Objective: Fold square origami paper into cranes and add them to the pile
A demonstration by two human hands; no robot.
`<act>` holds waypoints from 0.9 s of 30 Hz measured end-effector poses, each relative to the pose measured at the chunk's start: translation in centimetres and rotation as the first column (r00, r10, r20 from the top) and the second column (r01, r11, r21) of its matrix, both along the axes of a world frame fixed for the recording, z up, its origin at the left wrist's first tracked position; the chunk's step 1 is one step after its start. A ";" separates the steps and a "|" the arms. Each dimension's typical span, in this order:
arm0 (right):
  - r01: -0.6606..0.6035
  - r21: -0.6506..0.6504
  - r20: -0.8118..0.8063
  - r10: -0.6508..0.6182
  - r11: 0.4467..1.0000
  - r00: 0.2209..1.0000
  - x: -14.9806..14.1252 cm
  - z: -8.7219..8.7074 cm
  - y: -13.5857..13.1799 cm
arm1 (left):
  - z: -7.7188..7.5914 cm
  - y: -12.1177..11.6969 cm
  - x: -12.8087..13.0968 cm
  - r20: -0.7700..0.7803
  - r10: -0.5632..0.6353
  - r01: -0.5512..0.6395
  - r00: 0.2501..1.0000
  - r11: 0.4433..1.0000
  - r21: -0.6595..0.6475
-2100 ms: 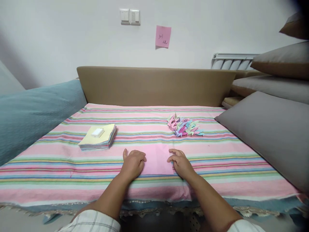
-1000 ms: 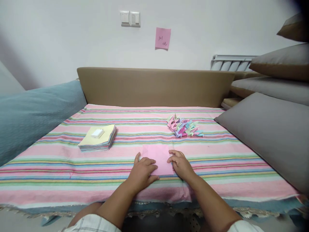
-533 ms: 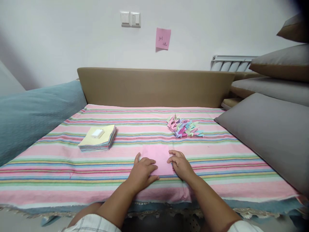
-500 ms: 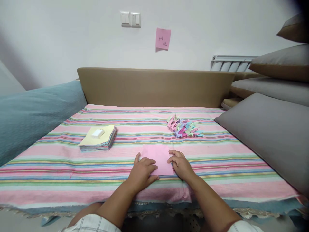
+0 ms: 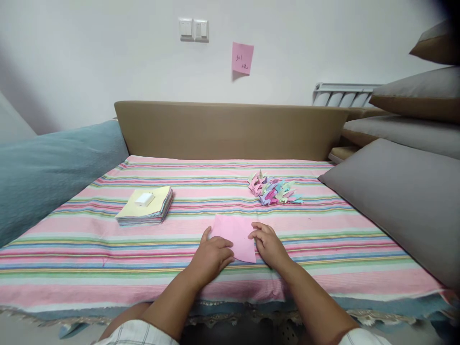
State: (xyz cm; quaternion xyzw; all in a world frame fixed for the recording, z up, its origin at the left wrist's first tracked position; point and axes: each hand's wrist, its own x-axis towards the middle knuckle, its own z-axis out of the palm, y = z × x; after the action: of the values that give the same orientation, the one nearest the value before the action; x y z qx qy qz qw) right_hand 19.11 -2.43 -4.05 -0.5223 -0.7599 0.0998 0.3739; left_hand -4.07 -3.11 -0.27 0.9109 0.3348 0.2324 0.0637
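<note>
A pink square sheet of paper (image 5: 237,232) lies in front of me on the striped cloth, slightly turned, its near edge a little bowed. My left hand (image 5: 214,255) is at the near left corner, fingers over the sheet and the thumb hidden; it appears to pinch that corner. At the right edge of the paper, my right hand (image 5: 269,243) has its fingers apart and bent, with fingertips touching or close to the edge. Beyond the sheet, to the right, sits a cluster of folded paper cranes (image 5: 273,189) in several colours.
A stack of coloured paper (image 5: 138,209) with a white charger plug (image 5: 144,199) on top is at the left. Striped cloth (image 5: 201,191) covers the seat. Grey cushions (image 5: 402,191) flank the right, a blue-covered armrest (image 5: 61,167) the left, and a brown backrest (image 5: 230,129) the rear.
The pink paper has turned slightly, and its near edge now bows. My left thumb has gone from view near the corner. My right hand has barely moved.
</note>
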 end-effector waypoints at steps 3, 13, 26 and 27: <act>0.021 0.012 -0.026 -0.020 1.000 0.999 -0.1 0.1 0.0 | 0.3 0.2 -0.3 0.015 -0.016 0.016 1.000 1.000 -0.026; 0.074 -0.005 -0.058 -0.074 0.997 0.996 0.3 0.0 0.2 | 1.6 0.8 -1.7 -0.018 0.055 -0.057 0.998 0.987 -0.150; -0.052 0.072 -0.021 0.054 0.996 0.998 0.5 1.8 -0.7 | 1.4 1.1 -2.0 -0.002 0.179 -0.178 0.984 0.975 -0.135; -0.056 0.082 -0.002 0.056 0.995 0.998 0.4 2.0 -0.8 | 1.5 1.0 -2.0 -0.002 0.180 -0.179 0.984 0.974 -0.137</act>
State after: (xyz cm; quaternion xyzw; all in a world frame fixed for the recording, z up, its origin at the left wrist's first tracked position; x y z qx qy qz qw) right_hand 19.51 -3.24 -2.01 -0.4849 -0.7770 0.0802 0.3934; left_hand -6.07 -2.11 1.22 0.8692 0.4306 0.2186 0.1065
